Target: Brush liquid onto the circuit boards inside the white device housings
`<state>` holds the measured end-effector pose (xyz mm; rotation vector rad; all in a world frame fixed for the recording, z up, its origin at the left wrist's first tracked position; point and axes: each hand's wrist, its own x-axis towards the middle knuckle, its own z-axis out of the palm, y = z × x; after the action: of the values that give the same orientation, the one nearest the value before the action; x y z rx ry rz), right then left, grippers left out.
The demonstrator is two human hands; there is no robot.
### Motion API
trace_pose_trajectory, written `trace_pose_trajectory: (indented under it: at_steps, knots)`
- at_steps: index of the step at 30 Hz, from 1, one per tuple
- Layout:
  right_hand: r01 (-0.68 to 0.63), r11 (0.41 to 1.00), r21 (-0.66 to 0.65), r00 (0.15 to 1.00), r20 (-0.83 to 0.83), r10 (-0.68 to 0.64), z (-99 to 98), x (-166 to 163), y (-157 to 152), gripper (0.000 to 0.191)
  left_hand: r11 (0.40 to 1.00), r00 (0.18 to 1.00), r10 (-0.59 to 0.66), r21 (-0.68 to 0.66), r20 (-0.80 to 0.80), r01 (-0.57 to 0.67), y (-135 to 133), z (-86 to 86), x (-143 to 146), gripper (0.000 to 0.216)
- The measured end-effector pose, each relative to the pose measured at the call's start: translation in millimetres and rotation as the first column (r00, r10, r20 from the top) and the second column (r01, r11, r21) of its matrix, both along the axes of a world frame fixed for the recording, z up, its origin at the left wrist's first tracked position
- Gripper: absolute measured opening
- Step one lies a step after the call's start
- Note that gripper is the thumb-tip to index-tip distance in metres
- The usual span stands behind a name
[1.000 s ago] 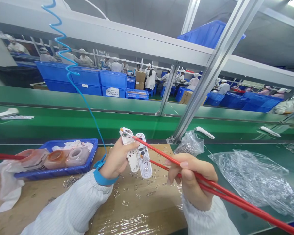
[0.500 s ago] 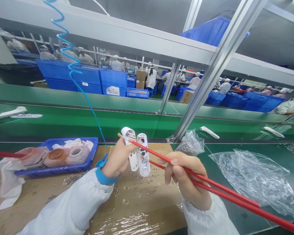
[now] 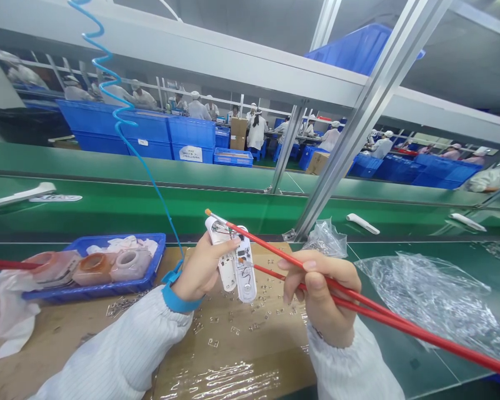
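White oblong plastic housing (image 3: 228, 273) is lying open in two long halves in the left hand (image 3: 198, 271), above the worktop, its thumb and fingers pinching the nearer half by the edge. The other half is carrying a pale circuit board with dark components (image 3: 244, 248). The right hand (image 3: 323, 286) is pinching two slim red-handled brushes (image 3: 270, 250) between thumb and fingers, one crossing above the other. The upper tip, tan-bristled, is pointing past the top of the housing; the lower tip is sitting at the board, contact not resolvable. Progress, judged: board is sitting in its half, halves are not yet being closed together; how much brushing is done or left is not showing. Surface: brown cardboard sheet with glossy clear film (image 3: 241, 355) is covering the near bench, and small silvery metal pieces (image 3: 213, 343) are lying scattered over it. At left, a blue plastic tray (image 3: 79, 295) is holding squat orange-stained jars (image 3: 95, 271) and white tissue. At right, large clear plastic bags (image 3: 425, 289) are lying on the green bench. Room: white elongated plastic parts (image 3: 362, 223) are resting along a green belt (image 3: 216, 204); beyond stacked blue crates (image 3: 137, 129), co-workers in white clothing and caps (image 3: 256, 130) are sitting or standing along farther benches
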<state>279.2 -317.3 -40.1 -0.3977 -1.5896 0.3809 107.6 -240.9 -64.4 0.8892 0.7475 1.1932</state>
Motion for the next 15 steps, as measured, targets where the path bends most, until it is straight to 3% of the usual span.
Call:
trace_pose_trajectory:
  at_steps: [5,9,12,15]
  knots:
    - [-0.068,0.995,-0.07,0.997,0.019,0.069,-0.1,1,2,0.019,0.999,0.999,-0.035,0.005,0.02,0.035,1,-4.4,2,0.032]
    - [-0.054,0.997,-0.049,0.994,-0.101,0.049,7.5,5,5,0.013,0.999,0.999,-0.036,-0.026,0.024,0.037,3,-6.5,3,0.034]
    - [0.135,0.989,0.064,0.952,-0.284,-0.112,17.3,11,7,0.009,0.995,0.999,-0.041,-0.086,0.019,0.042,6,-7.5,4,0.032]
    - [0.408,0.91,0.074,0.763,-0.574,-0.296,29.9,24,8,0.012,0.988,1.0,0.016,-0.152,0.024,-0.012,16,-12.8,3,0.029]
